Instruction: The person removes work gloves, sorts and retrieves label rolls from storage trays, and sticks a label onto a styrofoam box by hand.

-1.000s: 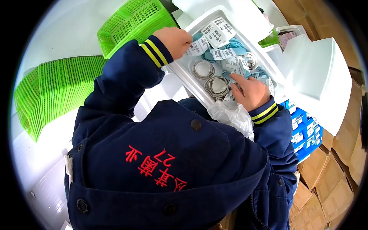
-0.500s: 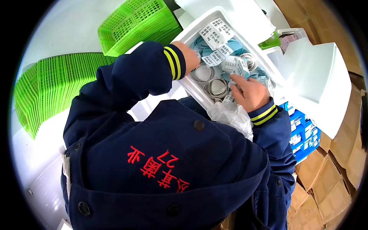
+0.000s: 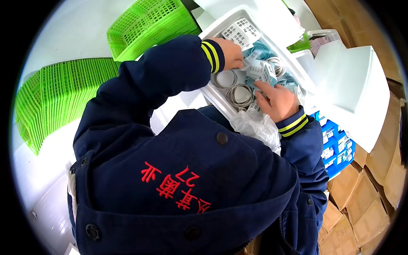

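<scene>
"Green baskets [image 3: 68,95] stood stacked at ten o'clock. Where were the labels [image 3: 258,70]?"

"In the white tray [image 3: 220,98], at one o'clock. Blur hid whether the left hand [image 3: 229,53] gripped any; I couldn't tell whether the right hand [image 3: 279,102] grasped or merely touched some."

"Any risk?"

"Tugging one carelessly might have tangled its neighbours."

"Their look?"

"Pale blue and white, black print, some coiled."

1. V. bright o/all; white surface [image 3: 57,151] at L partly blown out.
2. Cardboard [image 3: 365,36] top R dimmer, brownish.
3. Label [image 3: 251,57] by L hand [image 3: 231,54] blurred.
4. Jacket [image 3: 250,182] dark, low contrast.
5. Fisheye: edges bent, corners black.
</scene>
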A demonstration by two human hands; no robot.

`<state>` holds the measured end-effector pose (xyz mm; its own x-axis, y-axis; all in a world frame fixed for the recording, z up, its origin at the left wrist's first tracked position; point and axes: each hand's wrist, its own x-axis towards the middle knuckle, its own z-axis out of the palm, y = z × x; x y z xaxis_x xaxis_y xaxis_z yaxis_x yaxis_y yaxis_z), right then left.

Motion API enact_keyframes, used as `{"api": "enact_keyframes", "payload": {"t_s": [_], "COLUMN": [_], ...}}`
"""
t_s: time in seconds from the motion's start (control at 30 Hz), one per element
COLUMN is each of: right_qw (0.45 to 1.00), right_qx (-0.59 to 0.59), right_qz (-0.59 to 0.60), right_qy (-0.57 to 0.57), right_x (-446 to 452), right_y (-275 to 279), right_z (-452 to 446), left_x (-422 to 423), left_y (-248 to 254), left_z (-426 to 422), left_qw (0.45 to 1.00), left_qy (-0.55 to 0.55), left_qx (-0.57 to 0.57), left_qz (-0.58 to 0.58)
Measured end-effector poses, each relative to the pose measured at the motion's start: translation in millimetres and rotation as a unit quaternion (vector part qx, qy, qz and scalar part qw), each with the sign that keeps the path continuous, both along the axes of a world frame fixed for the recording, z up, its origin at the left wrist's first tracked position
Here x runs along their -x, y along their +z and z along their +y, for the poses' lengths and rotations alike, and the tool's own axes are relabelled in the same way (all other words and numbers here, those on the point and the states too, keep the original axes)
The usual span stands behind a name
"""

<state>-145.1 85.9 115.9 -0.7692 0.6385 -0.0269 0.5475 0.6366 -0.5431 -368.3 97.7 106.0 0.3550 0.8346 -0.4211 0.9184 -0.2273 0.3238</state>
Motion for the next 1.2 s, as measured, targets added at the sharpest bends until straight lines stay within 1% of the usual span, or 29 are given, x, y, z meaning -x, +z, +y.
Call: {"api": "enact_keyframes", "payload": {"t_s": [0.03,0.1,0.17,0.2,0.23,0.27,0.3,0.33,0.43,0.47,0.5,0.57,0.6,0.63,0.67,0.7,0.77,0.8,0.83,0.9,0.93,0.97,1.03,1.07,1.1,1.13,1.17,1.2], "right_qw": [1.000,1.000,1.000,1.000,1.000,1.000,1.000,1.000,1.000,1.000,1.000,0.999,0.999,0.997,0.991,0.991,0.971,0.972,0.972,0.958,0.964,0.976,0.991,0.991,0.993,0.992,0.993,0.993], "right_qx": [0.006,0.013,0.010,0.011,0.014,0.015,0.013,0.007,0.000,0.003,0.004,0.005,0.003,-0.016,-0.035,-0.038,-0.114,-0.126,-0.126,-0.170,-0.157,-0.136,-0.101,-0.100,-0.111,-0.121,-0.119,-0.115], "right_qz": [0.002,0.004,0.009,0.009,0.010,0.011,0.011,0.012,0.014,0.014,0.013,0.019,0.016,0.070,0.125,0.123,0.205,0.188,0.188,0.222,0.208,0.171,0.092,0.092,0.041,-0.010,-0.010,-0.021], "right_qy": [-0.002,-0.005,0.000,-0.002,-0.004,-0.005,-0.005,-0.003,0.001,0.005,0.005,0.032,0.033,0.033,0.033,0.033,-0.039,-0.060,-0.060,-0.071,-0.050,-0.017,0.009,0.006,0.014,0.021,0.019,0.022], "right_x": [0.0,0.2,-0.5,-0.8,-0.9,-1.0,-0.4,0.2,-0.4,-1.0,-1.0,-1.1,-1.6,-1.7,-1.7,-0.8,1.3,0.3,2.0,7.5,8.7,9.3,3.4,2.2,0.7,-0.9,-2.0,-2.5], "right_y": [0.2,0.2,-0.3,-1.0,-1.8,-2.1,-0.4,2.2,2.2,0.8,-0.9,-4.0,-5.0,-6.0,-5.9,-5.0,-3.0,0.4,3.7,7.6,6.0,7.4,-6.8,-7.0,-6.8,-6.8,-6.5,-6.1], "right_z": [-0.1,0.1,0.4,0.3,0.3,0.8,0.7,-0.3,1.1,1.1,1.7,3.4,3.1,2.5,2.6,3.3,3.6,5.1,7.1,12.7,14.9,17.0,13.0,11.5,9.7,8.7,8.2,7.2], "left_x": [6.3,7.6,11.6,18.7,18.0,11.6,7.0,5.4,-6.0,-6.0,-8.8,-19.6,-21.8,-22.5,-23.2,-23.3,-26.8,-31.0,-34.6,-41.0,-41.9,-41.8,-30.9,-26.7,-20.9,-18.0,-15.7,-9.7], "left_y": [-18.3,-15.3,-14.9,-19.8,-21.5,-7.5,1.5,0.6,24.2,22.0,19.8,14.7,8.1,-0.3,-5.9,-9.6,-8.5,6.1,7.7,6.7,5.2,13.2,6.2,10.2,15.4,24.2,32.6,25.3], "left_z": [5.0,12.4,11.7,12.4,11.6,7.7,4.3,1.4,0.7,-0.4,-2.8,-7.0,-1.5,0.1,-1.0,-1.1,-3.5,-10.7,-15.3,-21.8,-27.0,-27.0,-29.4,-29.4,-30.8,-31.4,-33.1,-36.4], "left_qw": [0.992,0.959,0.962,0.969,0.969,0.994,1.000,0.998,0.998,0.998,0.998,0.991,0.997,0.999,0.998,0.997,0.994,0.995,0.995,0.993,0.991,0.991,0.986,0.985,0.984,0.989,0.993,0.992], "left_qy": [-0.012,0.079,0.088,0.001,0.000,0.008,0.015,0.024,0.037,0.010,0.010,-0.034,-0.039,-0.032,-0.053,-0.074,-0.109,-0.091,-0.091,-0.114,-0.115,-0.124,-0.134,-0.126,-0.129,-0.120,-0.110,-0.099], "left_qx": [0.001,0.122,0.034,-0.086,-0.085,-0.039,0.007,-0.008,-0.017,-0.066,-0.065,-0.111,-0.047,-0.032,-0.025,-0.017,-0.004,-0.016,-0.016,-0.029,-0.041,-0.016,-0.027,-0.013,-0.015,-0.009,-0.003,-0.034], "left_qz": [-0.129,-0.243,-0.256,-0.233,-0.233,-0.104,0.026,0.051,0.044,-0.019,-0.020,-0.073,-0.038,-0.019,-0.014,-0.009,-0.007,-0.024,-0.024,-0.021,-0.051,-0.047,-0.097,-0.115,-0.125,-0.088,-0.050,-0.071]}}
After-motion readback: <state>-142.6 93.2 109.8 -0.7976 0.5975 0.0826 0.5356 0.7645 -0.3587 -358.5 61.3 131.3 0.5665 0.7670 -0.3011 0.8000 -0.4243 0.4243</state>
